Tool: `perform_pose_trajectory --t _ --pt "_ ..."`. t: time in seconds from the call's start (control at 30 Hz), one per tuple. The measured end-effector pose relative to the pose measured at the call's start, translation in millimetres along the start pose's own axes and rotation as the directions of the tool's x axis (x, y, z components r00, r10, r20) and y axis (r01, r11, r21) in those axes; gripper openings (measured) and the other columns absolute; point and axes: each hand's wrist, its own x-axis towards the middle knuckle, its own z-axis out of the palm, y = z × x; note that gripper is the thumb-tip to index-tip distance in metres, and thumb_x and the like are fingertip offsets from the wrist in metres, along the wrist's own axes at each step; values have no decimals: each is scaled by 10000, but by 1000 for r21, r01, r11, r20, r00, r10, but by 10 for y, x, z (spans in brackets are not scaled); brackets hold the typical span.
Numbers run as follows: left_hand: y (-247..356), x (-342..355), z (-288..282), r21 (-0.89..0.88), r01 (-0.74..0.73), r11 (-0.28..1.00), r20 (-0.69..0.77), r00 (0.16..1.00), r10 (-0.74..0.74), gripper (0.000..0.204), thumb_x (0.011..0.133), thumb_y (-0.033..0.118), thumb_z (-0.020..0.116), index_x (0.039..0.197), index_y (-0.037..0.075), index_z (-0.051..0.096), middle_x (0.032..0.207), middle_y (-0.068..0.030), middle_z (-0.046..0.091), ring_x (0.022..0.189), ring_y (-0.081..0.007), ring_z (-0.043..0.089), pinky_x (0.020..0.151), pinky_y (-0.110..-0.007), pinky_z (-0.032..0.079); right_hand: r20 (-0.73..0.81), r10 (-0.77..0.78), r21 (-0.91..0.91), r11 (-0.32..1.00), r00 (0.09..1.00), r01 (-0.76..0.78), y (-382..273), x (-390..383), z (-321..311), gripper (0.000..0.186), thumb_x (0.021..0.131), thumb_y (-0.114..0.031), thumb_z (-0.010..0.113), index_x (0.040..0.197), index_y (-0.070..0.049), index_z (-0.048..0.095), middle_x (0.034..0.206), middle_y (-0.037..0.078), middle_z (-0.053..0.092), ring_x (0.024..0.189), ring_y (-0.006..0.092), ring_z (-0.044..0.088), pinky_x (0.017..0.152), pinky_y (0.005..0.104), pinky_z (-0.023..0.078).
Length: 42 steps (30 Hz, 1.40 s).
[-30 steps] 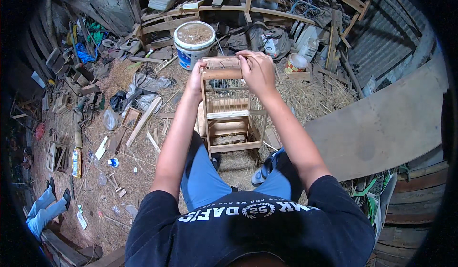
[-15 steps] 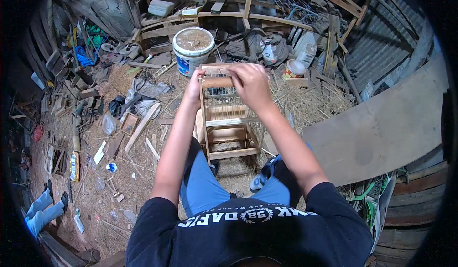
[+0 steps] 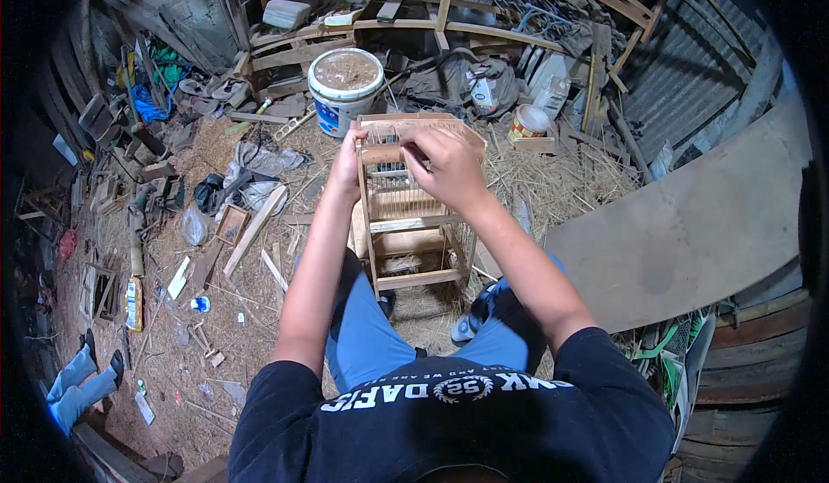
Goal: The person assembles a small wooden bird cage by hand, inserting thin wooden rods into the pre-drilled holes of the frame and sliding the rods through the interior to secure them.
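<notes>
Between my knees stands a wooden birdcage-like frame (image 3: 420, 223) with thin upright bars and pale wooden rails. My left hand (image 3: 348, 160) is wrapped round its upper left corner, thumb toward the near side. Over the top near rail hovers or rests my right hand (image 3: 442, 165), its thumb and fingers pinched together at the bars. What the pinch holds, if anything, is too small to make out. Part of the cage's right side is hidden behind my right hand and forearm.
Beyond the cage is a white and blue bucket (image 3: 344, 94) with brownish stuff on top. A small tub (image 3: 530, 123) sits to its right. A large curved board (image 3: 682, 224) lies at right. Wood scraps (image 3: 257, 228) and straw litter the floor. Another person's legs (image 3: 82, 385) show at lower left.
My right hand has shifted a little left and nearer along the cage top, uncovering more of the far right rail. The left hand keeps its hold.
</notes>
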Motion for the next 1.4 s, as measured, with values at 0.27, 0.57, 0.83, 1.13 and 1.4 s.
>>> perform_pose_trajectory --t 0.27,0.57,0.83,1.13,1.4 --pt "-137 -206 61 -2 -114 993 -46 992 114 770 1010 359 526 1684 68 296 1551 -173 537 1342 -279 618 1117 -432 508 225 132 231 955 965 -185 -108 -62 -281 142 945 -115 751 1062 -42 720 964 107 735 860 250 737 781 358 579" --pt "-378 -471 80 -9 -193 981 66 979 193 744 987 278 431 1692 115 260 1558 -159 522 1373 -306 591 1152 -462 499 535 340 376 724 773 -578 -237 -112 -583 223 1028 -224 739 1021 -2 763 858 -11 719 788 51 598 693 263 501" --pt "-546 -896 680 282 -284 916 32 957 287 899 938 202 459 1725 -4 74 1753 -229 207 1566 -329 302 1271 -406 275 521 539 148 707 662 -692 -255 -280 -884 222 984 -217 787 923 -4 761 778 -25 708 718 29 575 637 259 488" --pt "-754 -1302 944 669 -403 625 178 903 391 929 918 133 462 1715 -54 23 1804 -232 61 1660 -311 125 1325 -367 116 516 646 426 377 563 -823 -262 -828 -1121 221 924 -117 831 1054 -2 695 816 -23 686 696 33 613 596 218 475" --pt "-1051 -1696 1231 676 -452 582 218 878 427 991 911 139 578 1704 -63 20 1784 -302 4 1670 -411 -2 1340 -463 18 567 713 302 286 413 -909 -393 -1297 -1489 185 945 -50 786 1101 16 712 832 -55 671 724 3 593 642 192 485"
